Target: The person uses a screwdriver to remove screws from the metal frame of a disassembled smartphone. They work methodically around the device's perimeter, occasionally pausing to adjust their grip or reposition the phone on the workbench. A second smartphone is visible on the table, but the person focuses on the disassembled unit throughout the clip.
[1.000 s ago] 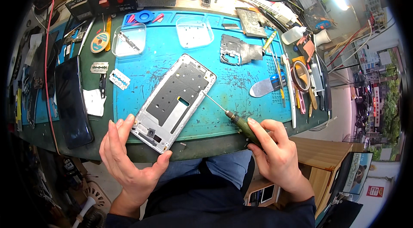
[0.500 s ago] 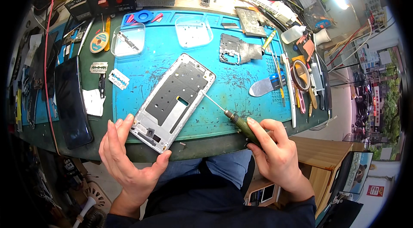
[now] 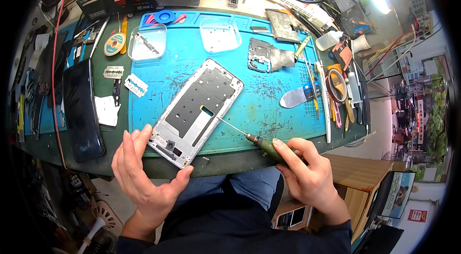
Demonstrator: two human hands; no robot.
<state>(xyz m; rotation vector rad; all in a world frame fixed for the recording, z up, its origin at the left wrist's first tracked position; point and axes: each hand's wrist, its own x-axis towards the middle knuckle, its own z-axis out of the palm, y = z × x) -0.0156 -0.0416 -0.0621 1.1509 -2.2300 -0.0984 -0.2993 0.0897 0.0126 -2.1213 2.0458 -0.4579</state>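
Across the bench (image 3: 230, 168), at far left, lies a glossy black phone (image 3: 82, 110). Next, the left hand (image 3: 150, 184), spread wide, holds a silver phone frame (image 3: 194, 117) by its near end, slanted over the near edge of a blue mat (image 3: 261, 115). A screwdriver (image 3: 269, 148) meets the frame's right edge, its green handle pinched by the right hand (image 3: 307, 175).

From my end I see an electronics workshop: a bench (image 3: 230, 164) with blue mat (image 3: 261, 117), bare phone frame (image 3: 194, 105), screwdriver (image 3: 270, 150), clear plastic boxes (image 3: 220, 38).
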